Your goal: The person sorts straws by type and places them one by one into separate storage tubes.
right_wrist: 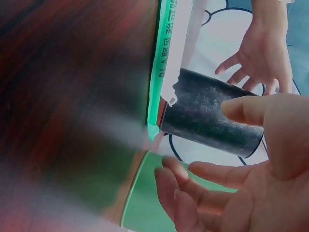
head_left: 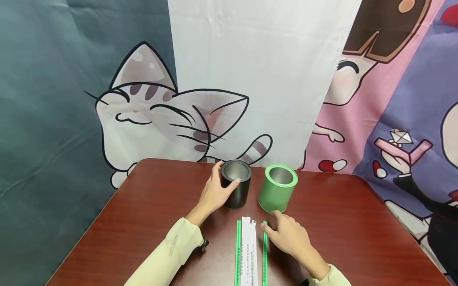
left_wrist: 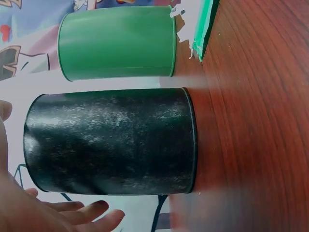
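Note:
A black cylindrical canister (head_left: 236,194) with an open round top stands upright near the table's far edge. My left hand (head_left: 217,189) is at its left side, fingers behind and thumb toward the front; the left wrist view shows the fingers spread beside the wall, not wrapped round it. To its right stands a green canister (head_left: 277,194) of like shape. My right hand (head_left: 290,235) hovers in front of it, fingers loosely bent and holding nothing, close to the far end of a green narrow packet (head_left: 265,254). White printed packets (head_left: 247,254) and another green packet (head_left: 237,254) lie to the left.
The reddish-brown wooden table (head_left: 143,222) has its far edge just behind the canisters. A cloth backdrop (head_left: 264,59) with a cartoon cat and figures hangs beyond that edge.

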Motion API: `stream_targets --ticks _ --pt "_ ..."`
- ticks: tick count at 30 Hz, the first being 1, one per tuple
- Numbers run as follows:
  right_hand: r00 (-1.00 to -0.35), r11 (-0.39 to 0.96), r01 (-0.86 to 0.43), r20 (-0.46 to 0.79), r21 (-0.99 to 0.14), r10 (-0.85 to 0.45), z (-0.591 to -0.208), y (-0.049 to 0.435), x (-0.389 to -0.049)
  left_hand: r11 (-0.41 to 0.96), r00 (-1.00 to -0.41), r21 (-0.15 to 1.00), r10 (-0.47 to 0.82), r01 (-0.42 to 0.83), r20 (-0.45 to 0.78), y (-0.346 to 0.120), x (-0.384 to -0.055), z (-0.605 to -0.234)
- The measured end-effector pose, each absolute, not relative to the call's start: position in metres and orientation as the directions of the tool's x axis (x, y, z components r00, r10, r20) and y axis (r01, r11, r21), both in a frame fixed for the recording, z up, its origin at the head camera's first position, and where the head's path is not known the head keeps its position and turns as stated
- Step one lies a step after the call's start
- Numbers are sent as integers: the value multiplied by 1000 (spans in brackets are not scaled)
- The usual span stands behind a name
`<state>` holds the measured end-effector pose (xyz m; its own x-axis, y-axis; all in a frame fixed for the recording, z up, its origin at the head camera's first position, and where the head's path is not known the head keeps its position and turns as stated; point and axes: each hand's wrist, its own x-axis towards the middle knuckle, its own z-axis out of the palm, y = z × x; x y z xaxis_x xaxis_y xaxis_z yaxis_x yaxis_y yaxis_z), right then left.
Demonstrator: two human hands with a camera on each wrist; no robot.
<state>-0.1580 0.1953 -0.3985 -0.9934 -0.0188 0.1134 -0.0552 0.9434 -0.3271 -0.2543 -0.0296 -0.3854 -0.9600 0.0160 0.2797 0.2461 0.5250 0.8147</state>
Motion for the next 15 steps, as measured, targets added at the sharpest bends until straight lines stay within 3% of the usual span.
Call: stream_targets --ticks 15 --pt "-995 906 9 -92 -423 -33 -410 201 -171 421 -972 876 64 233 228 -23 -272 -391"
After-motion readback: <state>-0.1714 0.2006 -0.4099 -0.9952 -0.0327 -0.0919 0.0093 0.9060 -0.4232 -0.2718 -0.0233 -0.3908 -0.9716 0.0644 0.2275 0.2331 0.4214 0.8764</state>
